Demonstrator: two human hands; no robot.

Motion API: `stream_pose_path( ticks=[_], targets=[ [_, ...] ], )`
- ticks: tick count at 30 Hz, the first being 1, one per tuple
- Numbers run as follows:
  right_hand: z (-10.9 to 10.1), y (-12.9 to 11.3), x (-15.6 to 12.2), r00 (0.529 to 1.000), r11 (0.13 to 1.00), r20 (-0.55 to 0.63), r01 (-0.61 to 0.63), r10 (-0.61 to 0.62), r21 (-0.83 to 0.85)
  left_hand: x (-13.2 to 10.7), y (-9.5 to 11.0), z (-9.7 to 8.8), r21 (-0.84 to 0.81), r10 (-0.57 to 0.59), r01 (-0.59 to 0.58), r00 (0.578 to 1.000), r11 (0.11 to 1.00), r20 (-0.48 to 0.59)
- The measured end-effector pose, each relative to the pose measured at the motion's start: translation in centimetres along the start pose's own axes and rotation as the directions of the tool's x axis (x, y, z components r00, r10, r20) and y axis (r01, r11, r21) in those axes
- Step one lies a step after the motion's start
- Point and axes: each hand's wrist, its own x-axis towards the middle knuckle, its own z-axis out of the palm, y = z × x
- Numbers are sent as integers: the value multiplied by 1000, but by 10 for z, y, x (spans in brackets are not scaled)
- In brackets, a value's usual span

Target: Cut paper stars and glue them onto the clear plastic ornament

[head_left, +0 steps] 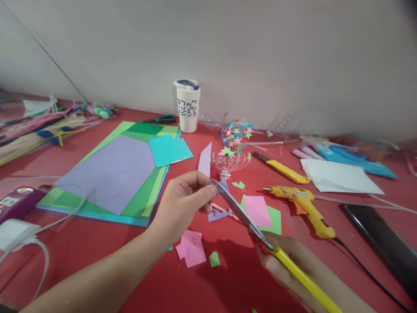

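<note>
One hand, the left (189, 191), pinches a purple paper scrap (225, 184) mid-frame. At lower right, the right hand (298, 251) grips yellow-handled scissors (259, 238), blades (236, 207) slanting up-left to the scrap.

We are in a craft workspace: a smooth red tabletop (182, 287) bears stacked coloured paper sheets (110, 174), yellow-handled metal scissors (240, 211) and a yellow plastic glue gun (304, 204).

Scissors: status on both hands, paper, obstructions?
Right hand holds scissors. Left hand pinches purple paper near blade tips. Glue gun lies to the right, apart from both hands.
</note>
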Motion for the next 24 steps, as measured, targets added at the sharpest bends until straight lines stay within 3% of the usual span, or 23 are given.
stream_pose_path(
  ticks=[11, 24],
  targets=[
    [-2, -4, 7, 992, 996, 123, -8, -3, 87, -2, -10, 3, -58, 18, -20, 999, 998, -27],
    [3, -2, 6, 990, 992, 139, -45, 29, 115, -5, -15, 6, -80, 8, -11, 999, 997, -34]
  ],
)
